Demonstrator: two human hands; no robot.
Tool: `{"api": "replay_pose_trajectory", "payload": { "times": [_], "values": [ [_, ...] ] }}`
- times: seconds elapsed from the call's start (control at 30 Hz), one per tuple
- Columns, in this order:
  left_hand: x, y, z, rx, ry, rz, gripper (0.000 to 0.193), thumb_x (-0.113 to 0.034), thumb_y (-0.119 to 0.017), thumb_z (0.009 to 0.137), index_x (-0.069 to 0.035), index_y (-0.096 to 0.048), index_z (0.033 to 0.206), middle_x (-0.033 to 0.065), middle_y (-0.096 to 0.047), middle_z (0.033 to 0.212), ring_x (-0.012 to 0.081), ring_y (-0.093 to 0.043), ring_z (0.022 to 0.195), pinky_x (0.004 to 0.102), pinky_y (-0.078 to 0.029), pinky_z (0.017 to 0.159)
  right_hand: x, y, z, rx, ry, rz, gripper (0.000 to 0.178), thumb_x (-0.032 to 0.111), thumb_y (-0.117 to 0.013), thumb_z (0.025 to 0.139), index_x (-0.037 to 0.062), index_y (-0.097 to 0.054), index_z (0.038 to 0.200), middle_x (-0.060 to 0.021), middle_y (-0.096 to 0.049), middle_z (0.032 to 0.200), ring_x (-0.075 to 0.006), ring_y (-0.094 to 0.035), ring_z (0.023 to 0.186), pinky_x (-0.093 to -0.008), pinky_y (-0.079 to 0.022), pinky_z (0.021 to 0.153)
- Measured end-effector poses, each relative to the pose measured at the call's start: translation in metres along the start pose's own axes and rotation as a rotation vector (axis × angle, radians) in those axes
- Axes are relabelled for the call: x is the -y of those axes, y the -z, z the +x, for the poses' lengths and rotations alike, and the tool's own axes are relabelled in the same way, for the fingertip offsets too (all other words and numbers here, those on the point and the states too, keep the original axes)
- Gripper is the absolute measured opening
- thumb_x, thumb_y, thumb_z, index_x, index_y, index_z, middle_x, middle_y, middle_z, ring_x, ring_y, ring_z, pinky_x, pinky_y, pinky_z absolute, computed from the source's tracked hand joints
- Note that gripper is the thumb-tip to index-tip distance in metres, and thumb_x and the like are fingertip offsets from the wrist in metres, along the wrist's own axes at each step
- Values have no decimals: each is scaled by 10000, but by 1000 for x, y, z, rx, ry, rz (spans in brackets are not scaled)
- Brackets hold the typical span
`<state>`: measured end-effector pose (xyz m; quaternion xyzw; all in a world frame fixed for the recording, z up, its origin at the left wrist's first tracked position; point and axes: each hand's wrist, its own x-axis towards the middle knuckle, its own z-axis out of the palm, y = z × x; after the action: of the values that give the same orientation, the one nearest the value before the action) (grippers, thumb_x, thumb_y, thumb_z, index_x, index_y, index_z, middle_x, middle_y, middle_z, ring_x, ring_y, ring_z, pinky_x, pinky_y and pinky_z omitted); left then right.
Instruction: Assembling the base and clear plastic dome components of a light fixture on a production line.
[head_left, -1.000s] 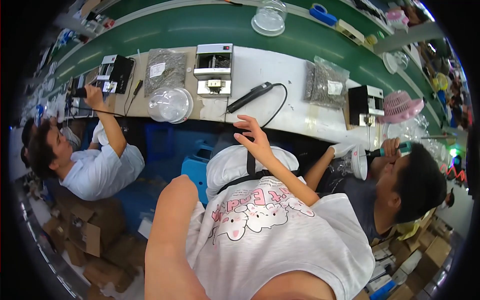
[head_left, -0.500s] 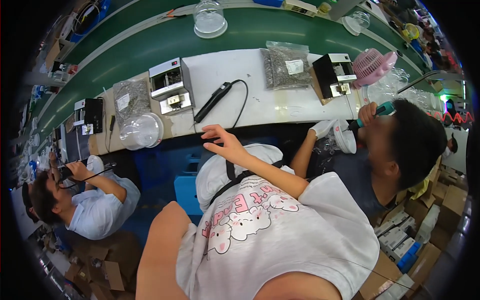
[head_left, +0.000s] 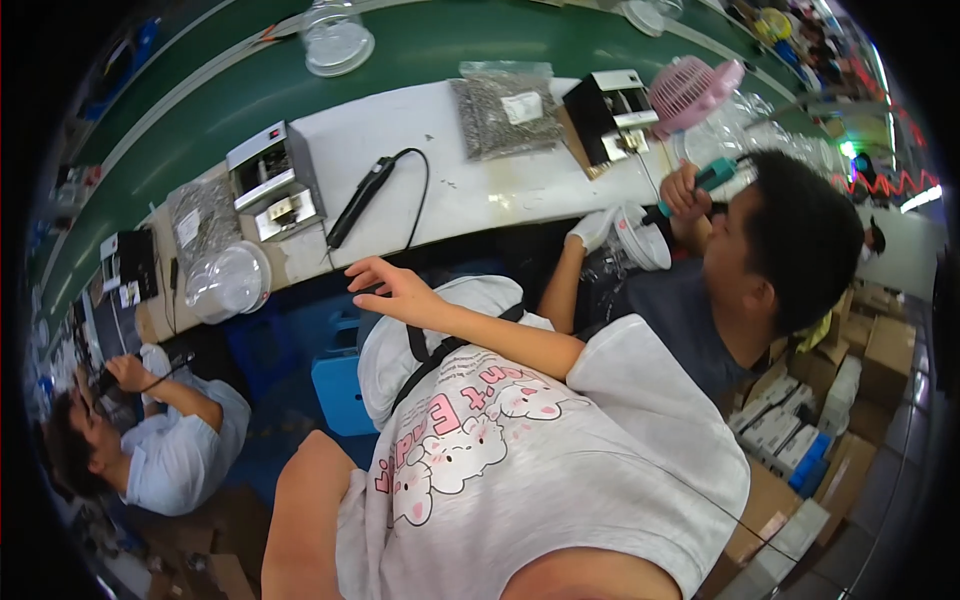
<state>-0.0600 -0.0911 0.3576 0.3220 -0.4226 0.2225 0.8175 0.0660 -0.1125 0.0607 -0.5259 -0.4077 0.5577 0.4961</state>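
Note:
My right hand [head_left: 396,292] hangs just off the bench's near edge, fingers apart and nothing in them. Closest to it on the white bench top [head_left: 440,205] lies a black electric screwdriver [head_left: 360,205] with a looped cord, its tip toward the edge. Left of that tool stands a black-and-silver screw feeder [head_left: 277,180]. A clear plastic bag of small metal screws [head_left: 200,220] rests beside the feeder, with a clear dome on a white round base [head_left: 236,282] in front. Only my left upper arm [head_left: 312,505] shows; my left hand is out of sight.
A second bag of screws [head_left: 508,110], another feeder [head_left: 610,115] and a pink fan [head_left: 692,92] stand farther right. At my right, a co-worker [head_left: 700,270] holds a green screwdriver by a clear container. Another person [head_left: 175,440] works at left. A blue stool [head_left: 342,393] stands below.
The view has swung, so the bench and its things sit farther left in the picture. My right hand stays open with nothing in it.

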Motion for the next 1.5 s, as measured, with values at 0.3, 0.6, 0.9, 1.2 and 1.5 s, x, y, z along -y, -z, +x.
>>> {"api": "replay_pose_trajectory", "payload": {
  "times": [0.3, 0.6, 0.9, 1.2, 1.5],
  "values": [
    [12, 8, 5, 6, 31, -48, 236, -152, -414, 853, -132, -519, 643, -24, -464, 535, 103, -462, 457, 248, -351, 411, 7, 4, -9, -70, 35, 32, 403, 207, -618, 755, 70, -475, 1106, -79, -614, 948, -197, -573, 895, -327, -440, 795],
    [9, 12, 4, 66, 29, 52, 219, -202, -396, 879, -145, -529, 715, -23, -464, 545, 103, -459, 478, 262, -371, 446, 9, 3, -8, -92, 50, 39, 393, 204, -614, 757, 69, -478, 1100, -76, -614, 930, -196, -572, 893, -325, -438, 794],
    [4, 3, -4, 91, 13, 214, 119, -164, -457, 862, -145, -574, 852, 3, -494, 592, 90, -447, 485, 247, -363, 455, 7, 0, -15, -57, 76, 84, 304, 183, -630, 772, 70, -566, 1046, -50, -625, 937, -131, -591, 879, -282, -450, 779],
    [-42, -18, -147, -398, -456, 552, 291, -205, -533, 853, -149, -531, 1140, 82, -645, 749, 178, -589, 514, 283, -451, 442, 185, 21, -65, 998, 623, 933, 126, 146, -581, 804, 69, -634, 888, -156, -625, 898, -237, -595, 726, -305, -441, 628],
    [-42, 31, -286, -1553, -489, 484, 448, -267, -392, 881, -4, -387, 1244, 75, -456, 788, 174, -381, 632, 278, -335, 540, 211, 17, -58, 1308, 760, 351, 188, 165, -527, 846, 18, -607, 932, -101, -569, 928, -240, -558, 808, -352, -446, 728]
  ]
}}
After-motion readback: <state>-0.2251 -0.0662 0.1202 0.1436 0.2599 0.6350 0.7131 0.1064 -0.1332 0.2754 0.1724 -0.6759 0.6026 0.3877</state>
